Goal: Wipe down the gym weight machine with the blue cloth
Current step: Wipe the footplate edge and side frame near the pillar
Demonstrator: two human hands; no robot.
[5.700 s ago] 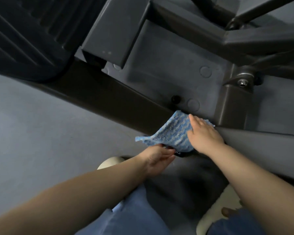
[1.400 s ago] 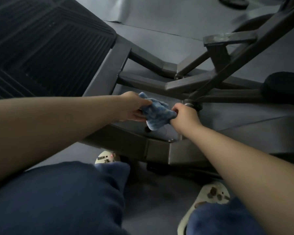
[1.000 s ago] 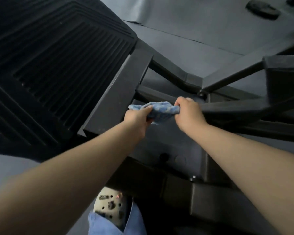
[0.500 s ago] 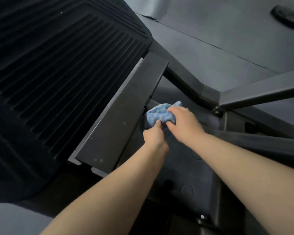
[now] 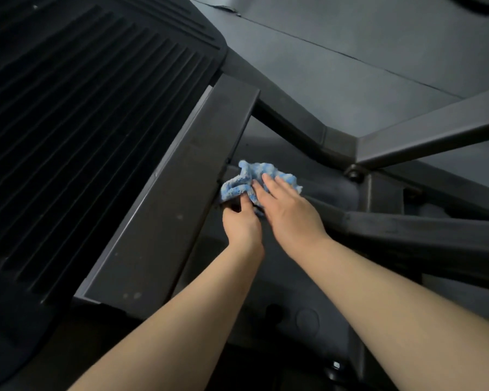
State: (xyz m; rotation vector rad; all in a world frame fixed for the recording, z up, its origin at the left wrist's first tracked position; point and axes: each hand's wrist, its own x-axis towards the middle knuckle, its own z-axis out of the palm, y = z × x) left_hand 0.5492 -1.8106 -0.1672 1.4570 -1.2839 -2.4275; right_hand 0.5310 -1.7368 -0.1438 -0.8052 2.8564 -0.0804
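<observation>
The blue cloth (image 5: 261, 180) lies bunched on a dark frame bar of the gym weight machine (image 5: 407, 230), just beside the right edge of the flat metal support beam (image 5: 167, 210) that carries the ribbed black footplate (image 5: 82, 122). The crumpled cloth is longer than it is wide, and its long axis runs from lower left, against the beam's edge, to upper right along the bar.

The left hand (image 5: 242, 221) pinches the cloth's lower left corner, fingers curled around the fabric. The right hand (image 5: 287, 207) rests flat on top of the cloth with fingers straight, pressing it onto the bar. The two hands sit side by side, nearly touching.

The right hand covers the cloth's lower middle, so only its upper folds and left end show. The left fingertips are hidden in the fabric and shadow. The bar under the cloth is dark and blurred, and its surface is hard to make out. The footplate is cut off at the left and top edges; both forearms run out of frame at the bottom. Grey floor (image 5: 364, 46) fills the upper right.
</observation>
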